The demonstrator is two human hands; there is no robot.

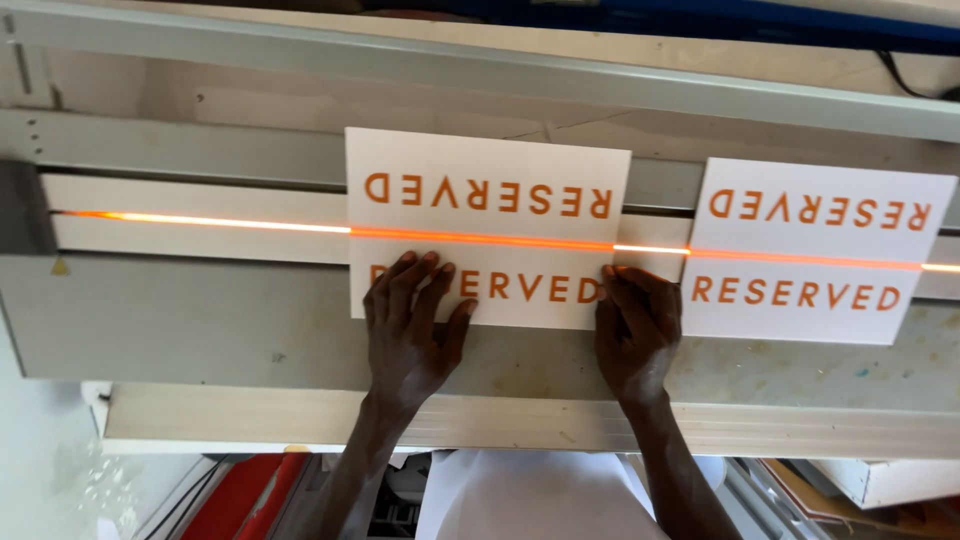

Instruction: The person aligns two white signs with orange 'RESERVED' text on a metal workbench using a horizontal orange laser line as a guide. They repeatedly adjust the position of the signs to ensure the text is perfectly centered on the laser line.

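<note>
**Lining up a white sign card on the glowing line**

Centre of frame: white sign card (488,228), orange lettering printed twice, upper row upside down. It lies flat across the grey machine bed (200,330), with the glowing orange line (200,221) crossing its middle between the two rows of letters. I'm on the positioning step, as I judge it: card being squared to that line.

My left hand (410,335) lies flat on the card's lower left, fingers (405,275) spread wide and pressing down, gripping nothing. My right hand (635,335) sits at the lower right corner, fingers curled narrow against the card's edge, touching but not clearly pinching it.

Just right of it, a second identical card (815,250), slightly tilted, the line across its middle too. The two cards are near, not touching.

Above, a long metal rail (500,70) runs across the upper frame. Lower left, something red (240,495) below the desk edge.

Next move calls for small sideways nudges, keeping the card flat with its mid-gap on the line.
</note>
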